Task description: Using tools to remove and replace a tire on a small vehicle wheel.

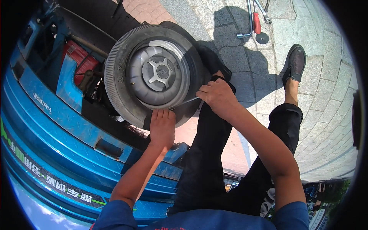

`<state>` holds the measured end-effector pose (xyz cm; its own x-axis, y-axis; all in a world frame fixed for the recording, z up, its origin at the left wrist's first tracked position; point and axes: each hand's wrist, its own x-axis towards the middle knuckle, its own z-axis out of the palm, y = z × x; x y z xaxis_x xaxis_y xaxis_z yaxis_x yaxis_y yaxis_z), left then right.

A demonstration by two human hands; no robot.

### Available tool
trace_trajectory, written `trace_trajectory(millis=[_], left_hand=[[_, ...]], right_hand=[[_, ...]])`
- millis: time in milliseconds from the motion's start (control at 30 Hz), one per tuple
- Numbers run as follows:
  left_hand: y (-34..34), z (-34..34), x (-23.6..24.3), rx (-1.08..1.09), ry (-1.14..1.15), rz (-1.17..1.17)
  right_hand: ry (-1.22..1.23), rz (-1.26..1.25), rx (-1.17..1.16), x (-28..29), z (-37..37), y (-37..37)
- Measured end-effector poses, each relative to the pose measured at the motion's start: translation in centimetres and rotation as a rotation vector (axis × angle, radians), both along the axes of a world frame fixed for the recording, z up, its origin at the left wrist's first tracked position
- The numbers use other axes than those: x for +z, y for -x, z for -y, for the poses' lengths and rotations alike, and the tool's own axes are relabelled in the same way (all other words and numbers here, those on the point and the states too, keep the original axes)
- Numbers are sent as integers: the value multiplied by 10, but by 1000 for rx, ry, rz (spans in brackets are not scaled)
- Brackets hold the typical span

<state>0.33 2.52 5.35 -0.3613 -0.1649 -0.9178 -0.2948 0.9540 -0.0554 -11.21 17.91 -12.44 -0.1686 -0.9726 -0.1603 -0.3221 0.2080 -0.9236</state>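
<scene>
A black tire (117, 76) on a silver steel wheel (151, 92) with a star-shaped center cap (160, 73) stands against the blue vehicle. My left hand (163, 126) is at the tire's lower edge by the rim, fingers together and curled over the rubber. My right hand (216, 96) is closed on a thin metal lever (186, 102) that reaches to the rim's lower edge, near my left fingertips. The far end of the lever is hard to make out.
The blue vehicle body (57, 126) with a red part (78, 61) fills the left side. A wheel wrench (250, 27), red-handled screwdriver (257, 23), ratchet (266, 15) and dark disc (262, 38) lie on pavement (318, 84). My legs and shoes (294, 65) are at right.
</scene>
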Motion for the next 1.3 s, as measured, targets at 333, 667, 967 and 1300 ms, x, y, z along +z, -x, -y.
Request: trace_trajectory(millis=[333,667,967,1300], left_hand=[[3,-4,7,38,1,-60],[-1,-6,8,-4,7,15],[-8,-6,6,23,21,-8],[-13,-9,11,56,67,-92]], right_hand=[[-54,269,-65,-20,12,3],[36,414,14,-42,46,7],[-21,253,102,-17,44,8],[-51,200,11,34,-1,7]])
